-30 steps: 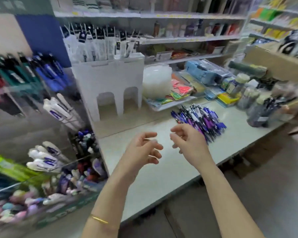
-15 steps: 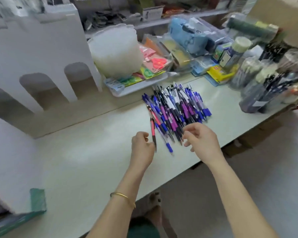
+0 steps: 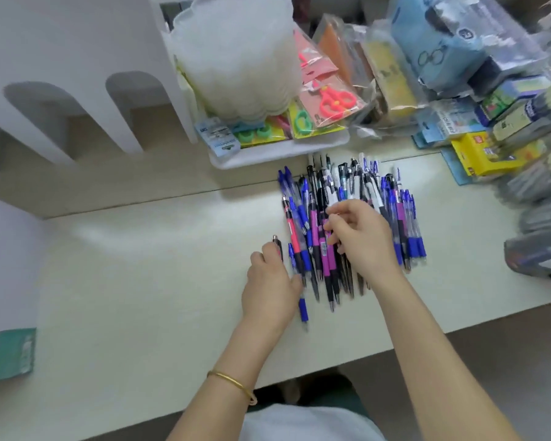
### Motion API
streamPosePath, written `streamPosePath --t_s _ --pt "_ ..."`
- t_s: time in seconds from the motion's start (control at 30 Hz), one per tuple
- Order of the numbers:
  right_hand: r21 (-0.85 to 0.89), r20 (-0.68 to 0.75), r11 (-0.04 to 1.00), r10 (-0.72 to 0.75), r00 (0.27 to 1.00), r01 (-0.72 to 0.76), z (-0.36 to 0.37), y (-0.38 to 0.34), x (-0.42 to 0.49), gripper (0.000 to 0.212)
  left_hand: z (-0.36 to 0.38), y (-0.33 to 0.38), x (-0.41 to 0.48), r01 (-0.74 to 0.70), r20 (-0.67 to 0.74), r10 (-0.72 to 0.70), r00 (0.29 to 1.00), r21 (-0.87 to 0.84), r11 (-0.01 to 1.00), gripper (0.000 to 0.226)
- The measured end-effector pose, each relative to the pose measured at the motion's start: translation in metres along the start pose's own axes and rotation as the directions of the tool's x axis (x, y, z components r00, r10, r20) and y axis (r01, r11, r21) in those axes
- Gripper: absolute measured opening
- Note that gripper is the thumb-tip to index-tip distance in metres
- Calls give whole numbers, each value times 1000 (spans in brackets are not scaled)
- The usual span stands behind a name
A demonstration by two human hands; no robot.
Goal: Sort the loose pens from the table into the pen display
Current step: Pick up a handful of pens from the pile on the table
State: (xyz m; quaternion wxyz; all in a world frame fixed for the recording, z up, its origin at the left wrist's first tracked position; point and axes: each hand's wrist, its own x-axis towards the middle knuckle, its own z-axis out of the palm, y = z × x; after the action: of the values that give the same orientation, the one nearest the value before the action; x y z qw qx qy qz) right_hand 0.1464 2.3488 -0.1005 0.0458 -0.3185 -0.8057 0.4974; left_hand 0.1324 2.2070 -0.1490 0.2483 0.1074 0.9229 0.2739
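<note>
A pile of loose click pens (image 3: 309, 214), mostly blue, purple, black and white, lies on the pale table (image 3: 140, 281). My left hand (image 3: 271, 284) sits at the pile's left edge and grips a dark pen (image 3: 278, 245) whose clicker end sticks up past the fingers. A blue pen (image 3: 303, 310) lies just under that hand. My right hand (image 3: 360, 240) rests on the middle of the pile, and its curled fingertips pinch a purple pen (image 3: 324, 249). The white arched display stand (image 3: 86, 52) is at the upper left; its pen slots are out of view.
A white tray (image 3: 268, 152) of packaged scissors (image 3: 331, 100) and a stack of translucent tubs (image 3: 236, 58) stands behind the pile. Boxed stationery (image 3: 484, 154) and blurred pen jars (image 3: 538, 249) crowd the right. A white panel (image 3: 7, 265) borders the left.
My view has swung right and down from the display to the pile. Both hands have moved onto the pens; the left has taken up a pen, the right has reached into the pile.
</note>
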Motion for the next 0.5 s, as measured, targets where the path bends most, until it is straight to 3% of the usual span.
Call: streamPosePath --t_s 0.2,0.4,0.5 --pt "42 124 999 -33 992 28 -7 0 31 18 9 7 3 122 -17 -121 993 90 988 53" --pt "70 235 996 -78 969 64 -11 -4 48 19 14 12 15 289 -264 -270 926 33 957 45" --pt "68 268 994 -101 958 86 -14 -5 54 19 12 13 31 285 -335 -270 903 -3 958 37"
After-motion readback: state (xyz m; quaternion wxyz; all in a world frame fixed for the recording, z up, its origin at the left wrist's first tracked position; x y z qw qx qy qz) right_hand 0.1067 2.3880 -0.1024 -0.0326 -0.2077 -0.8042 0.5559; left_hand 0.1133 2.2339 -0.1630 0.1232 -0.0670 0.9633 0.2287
